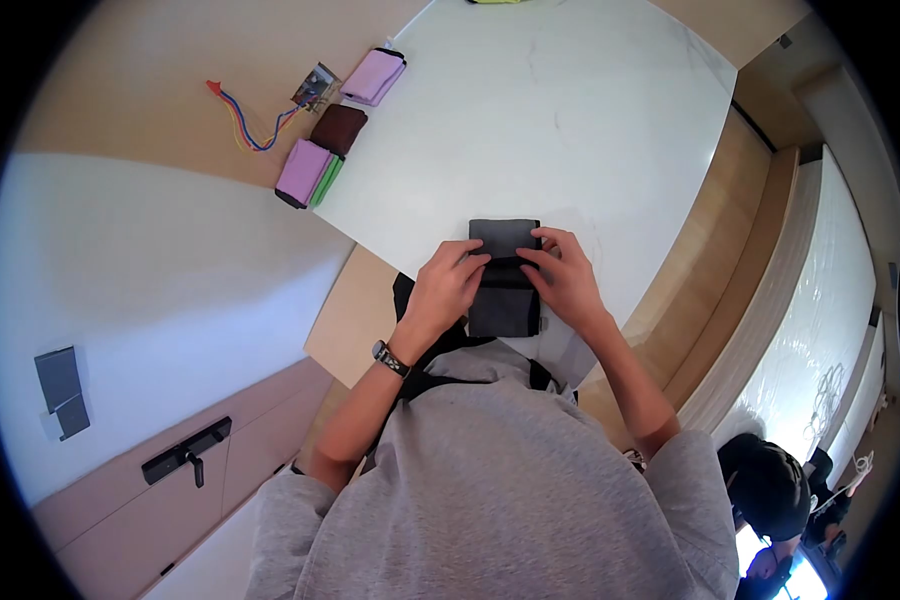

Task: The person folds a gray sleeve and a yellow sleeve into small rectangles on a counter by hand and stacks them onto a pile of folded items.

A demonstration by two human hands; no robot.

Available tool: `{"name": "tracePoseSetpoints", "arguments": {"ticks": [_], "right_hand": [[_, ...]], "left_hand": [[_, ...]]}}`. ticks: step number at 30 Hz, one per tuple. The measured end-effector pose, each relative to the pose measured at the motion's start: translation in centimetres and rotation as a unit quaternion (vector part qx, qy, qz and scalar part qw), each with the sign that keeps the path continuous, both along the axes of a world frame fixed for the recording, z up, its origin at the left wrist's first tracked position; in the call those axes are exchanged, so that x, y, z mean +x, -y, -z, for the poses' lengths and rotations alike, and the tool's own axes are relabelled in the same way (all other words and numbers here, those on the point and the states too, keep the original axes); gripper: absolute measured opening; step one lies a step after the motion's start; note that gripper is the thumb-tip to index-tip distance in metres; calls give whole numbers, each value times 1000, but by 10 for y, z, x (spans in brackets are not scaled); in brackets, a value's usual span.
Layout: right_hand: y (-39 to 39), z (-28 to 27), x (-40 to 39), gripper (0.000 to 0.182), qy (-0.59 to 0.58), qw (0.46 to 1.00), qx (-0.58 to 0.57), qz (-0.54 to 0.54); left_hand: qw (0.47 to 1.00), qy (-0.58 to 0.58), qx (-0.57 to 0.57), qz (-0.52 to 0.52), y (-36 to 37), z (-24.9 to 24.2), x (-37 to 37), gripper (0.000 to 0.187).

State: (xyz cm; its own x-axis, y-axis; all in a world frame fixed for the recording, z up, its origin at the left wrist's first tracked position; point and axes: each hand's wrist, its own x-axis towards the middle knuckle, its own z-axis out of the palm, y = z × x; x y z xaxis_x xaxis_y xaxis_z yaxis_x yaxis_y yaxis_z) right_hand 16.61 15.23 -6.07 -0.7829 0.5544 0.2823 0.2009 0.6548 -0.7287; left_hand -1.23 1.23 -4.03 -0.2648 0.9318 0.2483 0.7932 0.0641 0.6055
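Note:
A dark grey cloth with black edging (503, 311) lies at the near edge of the white table, in front of the grey shirt. Its far part is a lighter grey folded panel, with a black band across the middle. My left hand (451, 279) is at the left side of the cloth, its fingertips pinching the edge near the band. On the right side, my right hand (562, 273) has its thumb and fingers closed on the cloth's right edge. A watch is on my left wrist.
Folded pink (374, 77), brown (339, 130), and pink and green cloths (304, 172) lie along the white table's (570, 120) left edge. Coloured wires (255, 140) hang on the wall beside them. Another person's dark head (767, 487) shows at lower right.

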Motion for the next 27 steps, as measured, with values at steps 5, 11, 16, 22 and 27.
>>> {"name": "tracePoseSetpoints", "arguments": {"ticks": [5,11,16,22,27], "right_hand": [[2,-6,1,32,-36,999,-5,-9],[4,-3,3,25,-23,999,26,-18],[4,-4,4,24,-17,999,27,-21],[4,-2,6,22,-14,999,29,-32],[3,-3,6,20,-11,999,28,-39]], "left_hand": [[1000,-4,23,10,5,-4,0,20],[1000,-11,-11,18,8,-6,2,17],[1000,-12,-17,20,4,-7,3,14],[998,2,-44,35,-1,-7,2,11],[998,-12,-51,44,1,-5,1,15]]}}
